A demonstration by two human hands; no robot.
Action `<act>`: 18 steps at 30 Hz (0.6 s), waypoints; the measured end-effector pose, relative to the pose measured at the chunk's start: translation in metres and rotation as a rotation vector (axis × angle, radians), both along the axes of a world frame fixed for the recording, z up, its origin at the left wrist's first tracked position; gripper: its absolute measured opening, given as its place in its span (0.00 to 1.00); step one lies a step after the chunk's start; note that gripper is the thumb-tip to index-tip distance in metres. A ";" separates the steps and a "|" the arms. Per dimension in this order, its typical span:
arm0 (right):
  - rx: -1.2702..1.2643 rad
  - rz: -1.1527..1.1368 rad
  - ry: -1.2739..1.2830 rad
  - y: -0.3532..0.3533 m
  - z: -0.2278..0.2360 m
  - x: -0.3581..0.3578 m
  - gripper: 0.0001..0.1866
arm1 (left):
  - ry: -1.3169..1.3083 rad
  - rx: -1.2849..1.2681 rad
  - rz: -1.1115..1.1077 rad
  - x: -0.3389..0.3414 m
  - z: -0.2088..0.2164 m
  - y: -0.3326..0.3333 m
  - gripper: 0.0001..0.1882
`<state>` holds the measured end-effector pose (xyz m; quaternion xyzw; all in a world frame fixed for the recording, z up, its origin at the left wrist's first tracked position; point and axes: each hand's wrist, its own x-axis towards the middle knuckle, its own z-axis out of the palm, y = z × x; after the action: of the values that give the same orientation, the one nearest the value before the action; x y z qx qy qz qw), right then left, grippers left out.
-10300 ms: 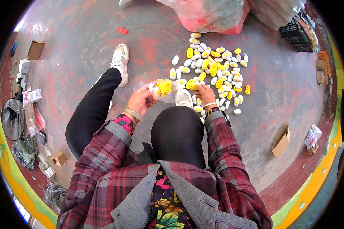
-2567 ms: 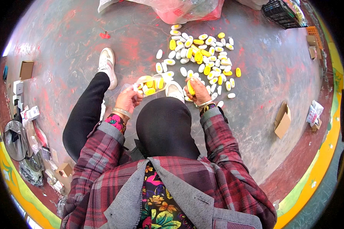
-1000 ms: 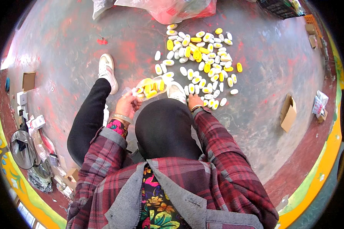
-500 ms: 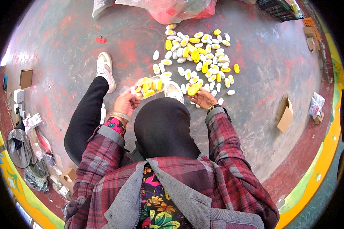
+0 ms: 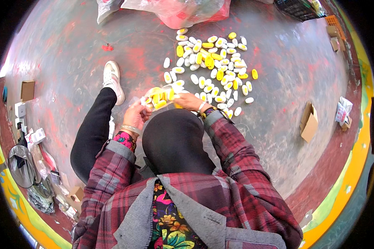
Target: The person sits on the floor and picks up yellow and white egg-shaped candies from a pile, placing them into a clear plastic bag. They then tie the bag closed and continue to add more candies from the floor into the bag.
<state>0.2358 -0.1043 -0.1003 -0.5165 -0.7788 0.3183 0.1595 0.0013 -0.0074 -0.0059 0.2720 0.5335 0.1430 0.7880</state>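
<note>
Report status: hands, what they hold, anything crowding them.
Left hand grips clear bag of yellow and white pieces. Right hand at bag's right edge. Loose pile of pieces lies just ahead; white shoe on the left.

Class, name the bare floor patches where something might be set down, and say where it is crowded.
Bare: between white shoe and red scrap; between oval pieces and folded carton. Crowded: the oval pieces beyond both hands, and the left-edge boxes.

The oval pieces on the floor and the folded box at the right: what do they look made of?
Oval pieces: probably moulded plastic, glossy white and yellow, with uniform shapes and small highlights. Folded box: corrugated cardboard by its look, matte brown with creased flaps. Floor: seemingly painted concrete, worn grey with red patches.
</note>
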 end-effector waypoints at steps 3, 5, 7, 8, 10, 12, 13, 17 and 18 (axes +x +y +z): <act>-0.233 -0.122 0.536 0.015 0.018 -0.019 0.15 | -0.026 -0.005 0.001 0.001 0.003 0.001 0.17; -0.285 -0.149 0.416 0.017 0.029 -0.007 0.14 | -0.018 0.005 0.004 -0.002 0.002 0.002 0.17; -0.654 -0.364 0.620 0.006 0.020 0.015 0.13 | -0.016 0.009 0.012 -0.002 0.001 0.001 0.17; -0.207 -0.349 0.384 -0.010 -0.011 0.032 0.12 | -0.021 0.005 0.012 0.000 0.002 0.001 0.17; -0.053 -0.627 0.209 -0.048 -0.065 0.061 0.09 | -0.019 -0.002 0.017 0.000 0.003 0.000 0.17; -0.358 -1.124 0.454 -0.106 -0.105 0.111 0.10 | -0.031 -0.014 0.013 0.002 0.005 0.000 0.17; -0.436 -1.346 0.569 -0.113 -0.101 0.116 0.10 | -0.022 -0.011 0.016 -0.001 0.004 0.000 0.17; -0.644 -1.872 0.548 -0.134 -0.053 0.123 0.13 | -0.013 0.002 -0.005 0.001 0.003 0.000 0.17; -0.682 -1.855 0.462 -0.137 -0.053 0.124 0.14 | -0.011 0.006 -0.010 0.001 0.005 0.000 0.17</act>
<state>0.3597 -0.2415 -0.1532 -0.8611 0.1117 0.3663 0.3344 0.0025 -0.0070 -0.0012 0.2763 0.5273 0.1421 0.7909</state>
